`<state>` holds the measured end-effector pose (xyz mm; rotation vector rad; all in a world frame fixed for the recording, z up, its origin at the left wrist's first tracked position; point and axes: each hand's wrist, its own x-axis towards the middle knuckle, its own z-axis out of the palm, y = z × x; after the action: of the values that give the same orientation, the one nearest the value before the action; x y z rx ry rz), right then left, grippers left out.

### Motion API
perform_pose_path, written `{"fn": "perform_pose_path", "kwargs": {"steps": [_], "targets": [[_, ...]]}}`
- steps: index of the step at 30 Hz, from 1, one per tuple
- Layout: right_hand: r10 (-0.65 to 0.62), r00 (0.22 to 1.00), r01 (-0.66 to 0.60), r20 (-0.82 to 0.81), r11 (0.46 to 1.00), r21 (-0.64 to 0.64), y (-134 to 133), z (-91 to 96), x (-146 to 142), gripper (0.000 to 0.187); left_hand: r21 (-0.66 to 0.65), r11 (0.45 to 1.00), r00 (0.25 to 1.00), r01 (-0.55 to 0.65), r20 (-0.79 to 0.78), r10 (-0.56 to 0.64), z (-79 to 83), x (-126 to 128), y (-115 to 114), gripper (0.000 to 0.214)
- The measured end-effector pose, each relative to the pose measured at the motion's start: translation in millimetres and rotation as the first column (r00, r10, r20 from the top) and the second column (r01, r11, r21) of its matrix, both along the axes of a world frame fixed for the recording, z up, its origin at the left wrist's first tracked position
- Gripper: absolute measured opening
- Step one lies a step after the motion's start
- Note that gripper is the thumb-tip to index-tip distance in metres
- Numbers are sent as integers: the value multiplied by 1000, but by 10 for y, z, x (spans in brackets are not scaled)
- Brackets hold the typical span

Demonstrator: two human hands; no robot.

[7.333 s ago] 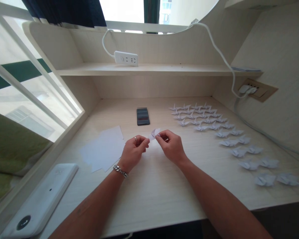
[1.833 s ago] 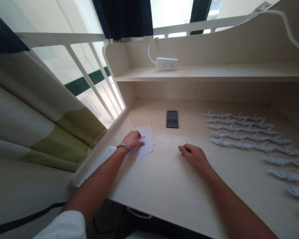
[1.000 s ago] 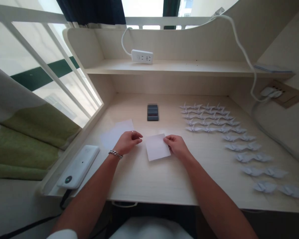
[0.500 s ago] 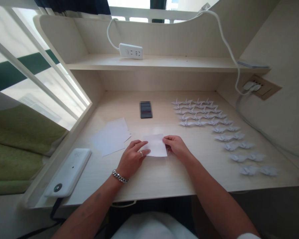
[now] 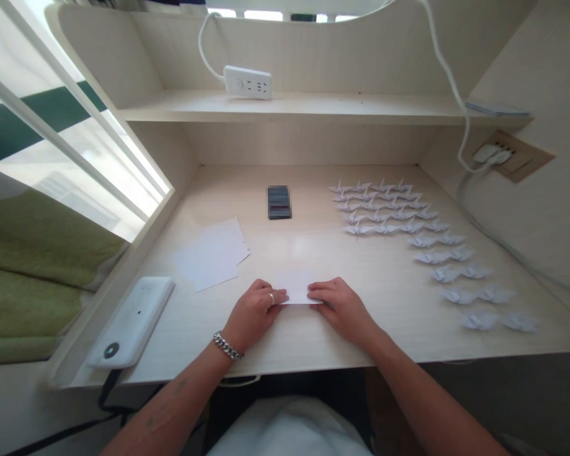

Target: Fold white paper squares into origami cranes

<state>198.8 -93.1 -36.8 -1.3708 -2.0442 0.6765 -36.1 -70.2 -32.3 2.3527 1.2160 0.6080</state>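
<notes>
A small white sheet of paper [image 5: 296, 289] lies between my hands near the front of the desk. My left hand [image 5: 259, 310] grips its left side with thumb and fingers pressed together; a ring and a chain bracelet are on this hand and wrist. At the opposite side, my right hand [image 5: 341, 307] pinches the paper along the near right edge. The near edge looks straight and level between the fingertips; whether it is folded there I cannot tell. Several white paper cranes [image 5: 384, 227] stand in rows on the right. Loose white sheets [image 5: 213, 253] overlap on the left.
A dark, blurred-out phone-like object [image 5: 278, 202] lies at the desk's middle back. The white power bank [image 5: 133, 323] with a black strap sits at the left front. On the shelf [image 5: 313, 106] rests a power strip [image 5: 247, 83]; a white cable [image 5: 449, 69] runs to the wall socket [image 5: 520, 157].
Both hands have moved slightly nearer to me, with the right hand sliding from the paper's upper right side to its near right edge. The view has tilted a little downward.
</notes>
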Motion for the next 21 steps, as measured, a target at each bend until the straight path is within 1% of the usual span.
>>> {"fn": "perform_pose_path", "kwargs": {"steps": [2,4,6,7,9,13,17,19,21], "targets": [[-69,997,68,-25,997,-44,22,-15,-38,19,-66,995,998,-68,4,69,48,15,0,22],[-141,990,137,-29,983,-123,72,17,-68,18,-135,977,987,-163,-14,163,107,38,14,24],[-207,978,203,3,957,-206,139,78,-96,18,-195,949,969,-246,-30,245,162,70,44,27],[-229,973,228,20,944,-238,175,107,-111,19,-230,935,962,-268,-23,271,182,88,63,28],[-279,958,286,64,922,-261,247,151,-142,19,-279,908,946,-312,-6,323,202,128,104,29],[-351,929,371,118,878,-304,367,166,-192,18,-315,852,901,-419,-26,433,172,199,183,26],[-420,896,444,146,823,-355,438,150,-212,21,-333,808,866,-486,-63,495,136,238,239,29],[-435,886,462,159,809,-362,453,151,-215,24,-341,788,852,-512,-90,515,137,248,255,33],[-437,885,464,161,808,-362,458,160,-216,25,-351,772,842,-530,-114,527,147,253,261,36]]}}
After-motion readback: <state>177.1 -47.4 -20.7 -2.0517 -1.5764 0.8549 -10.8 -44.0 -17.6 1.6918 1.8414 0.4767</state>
